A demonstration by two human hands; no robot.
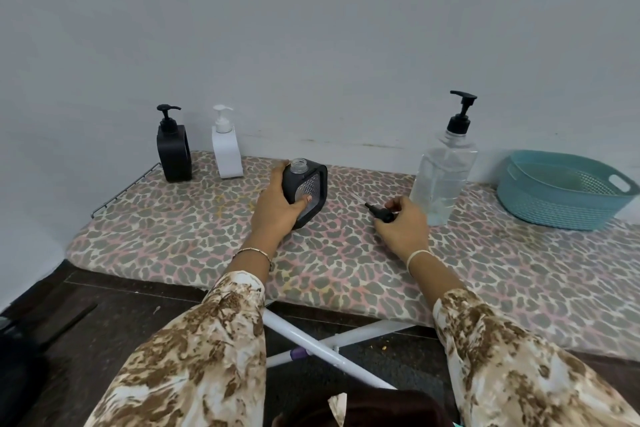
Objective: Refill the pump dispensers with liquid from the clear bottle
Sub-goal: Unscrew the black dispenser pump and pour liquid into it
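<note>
A black dispenser (310,189) with its pump off and its clear neck bare stands tilted on the ironing board, gripped by my left hand (277,208). Its black pump head (381,213), with a thin tube pointing left, lies on the board under the fingers of my right hand (403,227), which holds it. The tall clear bottle (443,177) with a black pump top stands just right of that hand, partly filled with clear liquid. Against the wall at the back left stand a black pump dispenser (173,152) and a white pump dispenser (227,152), both capped.
The leopard-print ironing board (180,225) runs along a white wall, with a wire rack at its left end. A teal plastic basket (561,191) sits at the back right. White board legs (311,343) cross over the dark floor below.
</note>
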